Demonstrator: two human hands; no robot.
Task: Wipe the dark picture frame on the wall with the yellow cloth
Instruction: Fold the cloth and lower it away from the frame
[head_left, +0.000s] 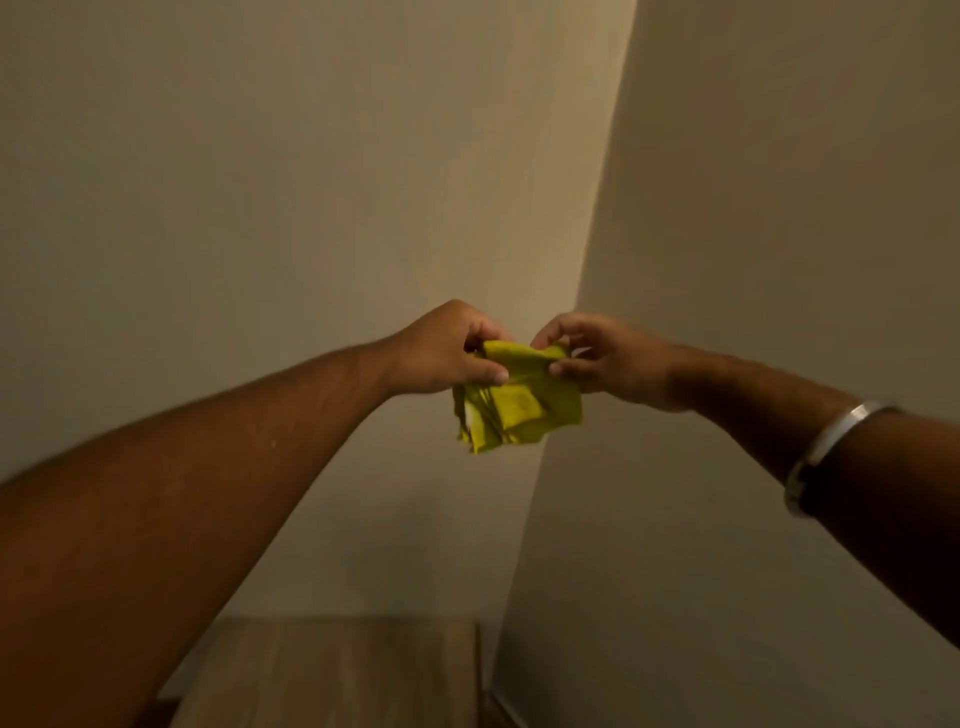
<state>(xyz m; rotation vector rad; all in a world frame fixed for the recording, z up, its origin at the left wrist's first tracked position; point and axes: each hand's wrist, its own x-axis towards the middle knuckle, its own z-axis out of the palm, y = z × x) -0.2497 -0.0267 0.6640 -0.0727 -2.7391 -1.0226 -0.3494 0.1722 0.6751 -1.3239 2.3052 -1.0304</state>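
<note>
Walls fill most of what we see: a pale beige wall (260, 182) on the left meets a second, shadier wall (779, 234) on the right along a slanting corner line. Below them, at the bottom edge, sits the wooden top (332, 670) of some piece of furniture, tucked against the corner. Our two bare forearms reach up from the lower corners, and a plain silver bangle (826, 447) circles the right one. Between our hands, held up in the air before the corner, hangs the yellow cloth (519, 405): a mustard-yellow fabric folded into several layers, its stacked edges fanning out at the lower left, with a small pale patch showing among the folds and a darker smudge near the middle of its front face. We can read no label, brand or writing on it. Our left hand (447, 353) has its fingers curled closed, thumb pressing the cloth's upper left edge. Our right hand (608, 358) pinches the upper right edge between thumb and forefinger, the other fingers loosely bent behind.
</note>
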